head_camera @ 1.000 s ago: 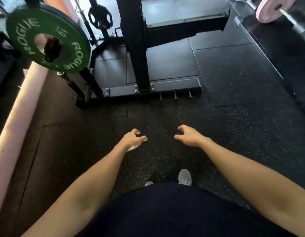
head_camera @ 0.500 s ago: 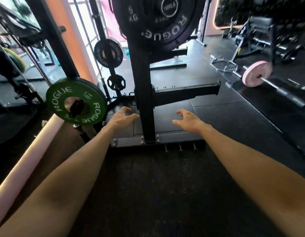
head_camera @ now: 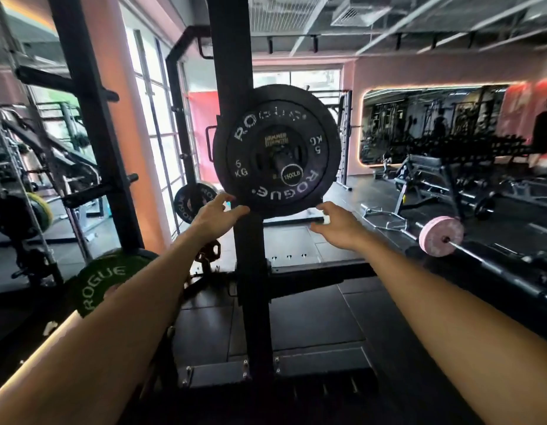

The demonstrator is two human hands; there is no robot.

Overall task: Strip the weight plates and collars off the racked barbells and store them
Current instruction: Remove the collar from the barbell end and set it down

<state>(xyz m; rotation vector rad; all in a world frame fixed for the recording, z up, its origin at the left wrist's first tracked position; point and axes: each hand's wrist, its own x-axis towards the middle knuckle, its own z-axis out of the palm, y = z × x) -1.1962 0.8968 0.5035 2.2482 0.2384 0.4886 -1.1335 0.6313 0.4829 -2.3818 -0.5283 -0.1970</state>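
The black plate (head_camera: 276, 150) marked 5 KG sits on the end of a racked barbell sleeve (head_camera: 292, 175), end cap facing the camera, in front of the dark rack upright (head_camera: 232, 87) at about head height; behind it on the same sleeve a second, slightly larger black disc seems to show at the rim, though the blur makes that hard to confirm; no collar can be made out outboard of the plate, so either it is already off or it is hidden; the left hand (head_camera: 215, 214) reaches up with fingers spread and loosely bent, its fingertips at the lower left rim of the plate, touching or just short of it, and holding nothing; the right hand (head_camera: 335, 222) is likewise open, fingers relaxed, just below the lower right rim and apart from it, also empty; judging from this, the stripping of this bar is only at the reach stage, with the plate not yet gripped or slid; more remains besides: a green plate (head_camera: 106, 282) sits low on the left on another bar or peg, a further black plate (head_camera: 189, 204) hangs beyond the upright, and a pink plate (head_camera: 440, 236) is on a bar lying on the floor to the right; whether those are stored or waiting cannot be told
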